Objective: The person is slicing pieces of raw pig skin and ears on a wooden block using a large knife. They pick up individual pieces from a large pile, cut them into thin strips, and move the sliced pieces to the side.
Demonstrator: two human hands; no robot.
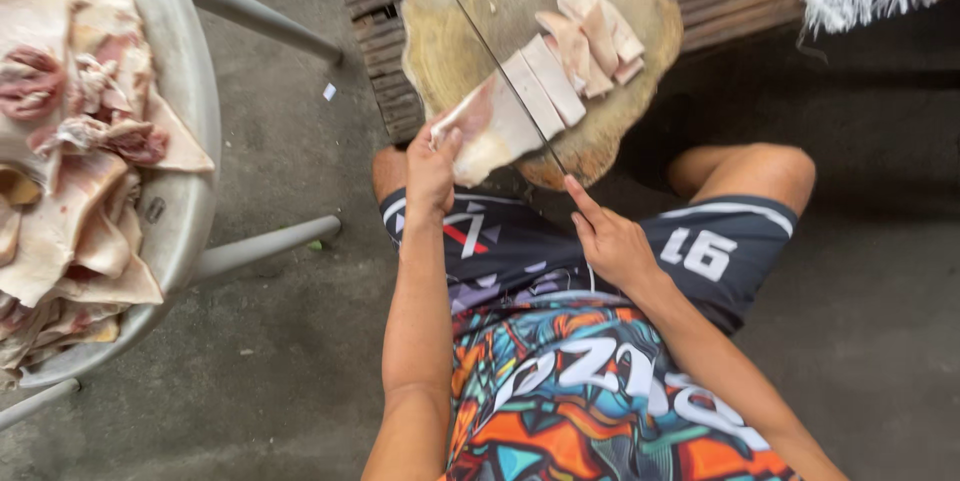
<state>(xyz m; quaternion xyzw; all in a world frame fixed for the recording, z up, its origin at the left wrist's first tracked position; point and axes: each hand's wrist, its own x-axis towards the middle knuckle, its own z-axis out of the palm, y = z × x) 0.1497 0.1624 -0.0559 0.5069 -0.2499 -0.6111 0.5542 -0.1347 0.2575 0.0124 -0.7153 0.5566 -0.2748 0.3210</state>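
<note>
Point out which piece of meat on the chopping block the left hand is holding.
The left hand holds the big uncut slab at the block's near edge, left of the knife blade. The cut strips lie untouched beyond the blade.

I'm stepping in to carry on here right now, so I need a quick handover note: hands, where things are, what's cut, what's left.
Left hand: pins the uncut slab of meat at its near end on the round wooden block.
Right hand: grips the knife, blade lying across the slab.
Done: several cut strips lie on the block's far side.
Left: the rest of the slab, and the pile of raw pieces in the metal basin on the left.
</note>
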